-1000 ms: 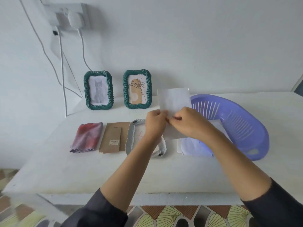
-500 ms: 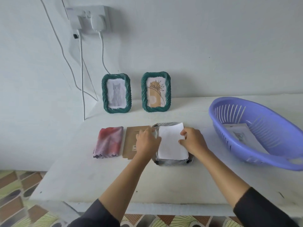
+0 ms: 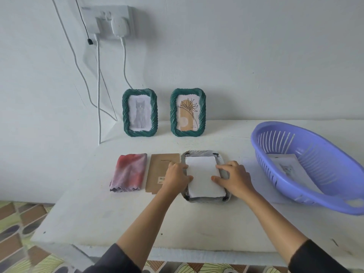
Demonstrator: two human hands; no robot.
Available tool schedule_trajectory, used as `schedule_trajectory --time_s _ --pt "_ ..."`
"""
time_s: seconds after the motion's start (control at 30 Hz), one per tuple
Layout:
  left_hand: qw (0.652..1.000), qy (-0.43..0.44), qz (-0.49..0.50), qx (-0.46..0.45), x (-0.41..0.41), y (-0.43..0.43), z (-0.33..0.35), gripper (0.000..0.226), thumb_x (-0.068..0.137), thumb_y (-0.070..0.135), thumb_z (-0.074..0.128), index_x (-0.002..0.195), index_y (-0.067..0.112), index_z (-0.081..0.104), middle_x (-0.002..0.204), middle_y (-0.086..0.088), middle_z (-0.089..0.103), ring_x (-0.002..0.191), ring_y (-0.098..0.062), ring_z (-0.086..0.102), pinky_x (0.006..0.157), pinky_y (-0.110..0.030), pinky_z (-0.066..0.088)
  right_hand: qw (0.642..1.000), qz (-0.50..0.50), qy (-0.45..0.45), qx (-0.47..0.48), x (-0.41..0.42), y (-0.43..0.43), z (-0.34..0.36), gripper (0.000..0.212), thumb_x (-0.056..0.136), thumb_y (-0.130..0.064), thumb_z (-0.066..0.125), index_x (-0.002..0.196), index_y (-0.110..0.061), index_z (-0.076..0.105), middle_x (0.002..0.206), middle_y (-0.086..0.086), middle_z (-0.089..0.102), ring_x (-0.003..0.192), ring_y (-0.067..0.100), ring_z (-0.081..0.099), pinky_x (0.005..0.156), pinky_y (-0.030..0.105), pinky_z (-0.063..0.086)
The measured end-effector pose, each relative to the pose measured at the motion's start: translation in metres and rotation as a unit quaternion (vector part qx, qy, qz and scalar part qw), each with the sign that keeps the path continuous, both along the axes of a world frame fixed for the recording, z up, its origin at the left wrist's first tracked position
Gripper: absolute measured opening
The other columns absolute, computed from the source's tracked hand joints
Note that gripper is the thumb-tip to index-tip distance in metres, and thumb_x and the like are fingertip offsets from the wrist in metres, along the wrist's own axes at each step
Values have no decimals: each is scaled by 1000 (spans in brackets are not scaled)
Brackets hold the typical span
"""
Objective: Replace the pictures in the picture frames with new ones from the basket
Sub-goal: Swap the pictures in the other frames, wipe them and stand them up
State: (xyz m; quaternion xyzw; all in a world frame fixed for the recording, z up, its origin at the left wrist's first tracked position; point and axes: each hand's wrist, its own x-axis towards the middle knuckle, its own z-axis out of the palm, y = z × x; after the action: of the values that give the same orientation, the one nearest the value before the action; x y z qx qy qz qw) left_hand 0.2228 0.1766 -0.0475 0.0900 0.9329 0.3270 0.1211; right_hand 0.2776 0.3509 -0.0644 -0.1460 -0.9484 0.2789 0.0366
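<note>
The left grip (image 3: pixel 175 176) and right grip (image 3: pixel 234 176) are both released, grasping nothing, with thumbs and fingertips pressing the side edges of the white picture sheet (image 3: pixel 202 176). The sheet lies blank side up in the face-down frame (image 3: pixel 201 153) on the surface (image 3: pixel 118 213). The cardboard backing (image 3: pixel 157 166) lies just left, and the basket (image 3: pixel 319 154) on the right holds another picture (image 3: pixel 287 168)

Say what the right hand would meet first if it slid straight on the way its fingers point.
The right hand points left, fingertips touching the white sheet lying in the face-down frame; going on across it, probably the left hand.
</note>
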Motion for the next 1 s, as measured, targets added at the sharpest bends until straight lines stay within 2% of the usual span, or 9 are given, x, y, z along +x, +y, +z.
schedule_trajectory --time_s 0.43,0.5,0.6,0.67,0.8,1.0 --pt "1000 -3 -8 -5 -6 0 -3 48 88 24 62 134 18 51 136 -13 39 127 -24 39 102 -26 31 1000 -13 21 -11 -4 2 -7 50 77 -49 66 122 -28 58 127 -2 51 121 21 42 96 35 34" --pt "999 37 22 -6 -5 0 -1 42 90 23 58 131 18 54 133 -14 41 126 -28 37 102 -28 31 1000 -12 22 -17 -5 3 -8 49 77 -48 66 121 -28 58 127 -2 51 121 20 43 96 35 34" --pt "986 105 127 -20 -6 -7 6 36 93 21 48 126 12 55 132 -15 40 125 -30 33 94 -32 35 999 -14 21 -30 -5 4 -8 48 78 -49 65 120 -29 58 127 -1 52 121 21 43 98 36 35" --pt "980 81 169 -69 -9 -17 9 37 93 17 42 128 8 50 135 -18 36 126 -34 31 93 -37 39 999 -14 20 -34 -5 4 -8 48 77 -49 65 121 -30 57 126 -1 52 119 21 45 97 37 35" --pt "969 10 163 -188 -13 -29 3 44 90 16 45 132 4 39 137 -22 39 129 -36 33 102 -41 37 999 -10 18 -37 -4 5 -8 48 77 -46 67 121 -31 57 127 0 51 119 21 44 98 36 35" --pt "967 -4 165 -193 -15 -21 -1 49 92 14 47 137 6 27 137 -22 39 126 -36 38 99 -41 40 999 -4 13 -40 -3 6 -8 48 77 -47 66 122 -30 57 129 -2 50 120 20 44 98 36 34"
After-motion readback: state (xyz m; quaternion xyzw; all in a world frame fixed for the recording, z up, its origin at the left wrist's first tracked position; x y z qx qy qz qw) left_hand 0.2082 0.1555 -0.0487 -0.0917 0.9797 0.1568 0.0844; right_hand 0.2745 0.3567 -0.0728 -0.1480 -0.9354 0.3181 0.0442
